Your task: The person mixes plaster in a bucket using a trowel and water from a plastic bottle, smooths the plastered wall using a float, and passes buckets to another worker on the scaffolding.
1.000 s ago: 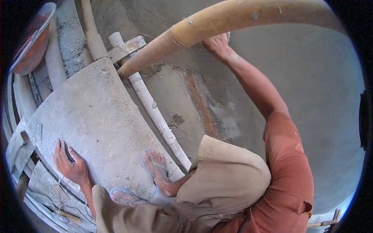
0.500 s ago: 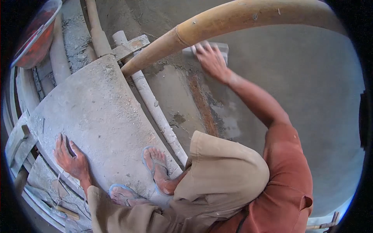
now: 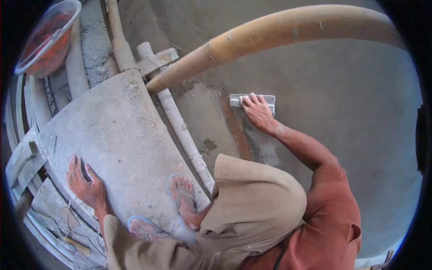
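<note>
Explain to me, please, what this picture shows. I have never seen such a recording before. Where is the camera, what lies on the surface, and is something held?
There is no machine here: you see a person's own two bare hands. The camera is worn on the head and looks forward and down.

The right hand holds a flat, pale tool at a broad grey surface. The left hand holds nothing; it rests with spread fingers on a pale board.

On that board are dusty crumbs and the person's sandalled feet. A thick pole crosses the upper view, and an orange bucket is at upper left.
</note>
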`<state>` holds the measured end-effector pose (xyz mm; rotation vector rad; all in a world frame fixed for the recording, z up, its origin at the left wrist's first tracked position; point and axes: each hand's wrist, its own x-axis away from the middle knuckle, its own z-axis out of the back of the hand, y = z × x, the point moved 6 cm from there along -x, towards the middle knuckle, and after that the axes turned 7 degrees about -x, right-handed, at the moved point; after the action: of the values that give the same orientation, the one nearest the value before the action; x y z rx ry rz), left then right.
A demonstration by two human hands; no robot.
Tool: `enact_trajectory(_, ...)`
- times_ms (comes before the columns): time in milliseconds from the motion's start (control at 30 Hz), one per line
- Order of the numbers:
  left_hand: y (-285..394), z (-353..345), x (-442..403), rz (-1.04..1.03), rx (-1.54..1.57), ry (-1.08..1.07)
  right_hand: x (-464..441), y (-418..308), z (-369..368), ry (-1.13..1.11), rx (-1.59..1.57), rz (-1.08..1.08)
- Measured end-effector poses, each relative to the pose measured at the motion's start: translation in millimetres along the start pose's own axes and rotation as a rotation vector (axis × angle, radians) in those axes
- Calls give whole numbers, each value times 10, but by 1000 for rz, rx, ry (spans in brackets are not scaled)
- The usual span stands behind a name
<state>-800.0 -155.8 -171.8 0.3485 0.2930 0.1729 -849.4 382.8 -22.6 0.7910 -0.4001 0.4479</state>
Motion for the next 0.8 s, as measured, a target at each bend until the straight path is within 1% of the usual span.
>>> enact_trajectory(33, 20, 13, -16, 4, -4, 5, -103, 71, -24, 6, 2, 3)
enact_trajectory(100, 38, 30, -22, 20, -23, -13, -498, 181, 517, 440, 135, -3)
enact_trajectory(167, 41, 21, -11, 7, -19, -11, -1093, 431, 701, 469, 94, -15)
enact_trajectory(200, 35, 21, -1, 2, -15, -8, -1460, 633, 631, 226, -5, -138)
enact_trajectory(233, 29, 24, 4, -5, -18, -8, -1631, 765, 502, -20, -104, -259)
enact_trajectory(267, 26, 33, 4, -25, -9, -5, -1593, 755, 411, -18, -110, -261)
enact_trajectory(333, 17, 47, -1, -40, 0, 5, -1427, 653, 307, 259, 100, -113)
enact_trajectory(400, 16, 36, 3, -30, 17, 3, -763, 309, 203, 249, 166, -42)
enact_trajectory(433, 17, 34, -5, -32, 23, 7, -438, 165, 103, 205, 141, -30)
enact_trajectory(500, 13, 38, 2, -24, 31, 11, 38, -57, -81, 115, 36, -42)
enact_trajectory(533, 12, 59, 19, -23, 27, 9, 177, -120, -118, -17, -68, -54)
enact_trajectory(567, 30, 62, 8, -12, 16, 6, 143, -96, -53, -10, -67, -52)
enact_trajectory(633, 68, 61, -27, -8, 9, 8, 48, -32, 255, 195, 39, -25)
enact_trajectory(733, 75, 59, -18, -6, -5, 4, -700, 406, 774, 451, 146, -86)
enact_trajectory(800, 41, 38, 3, -4, -11, -1, -1185, 684, 909, 406, 84, -119)
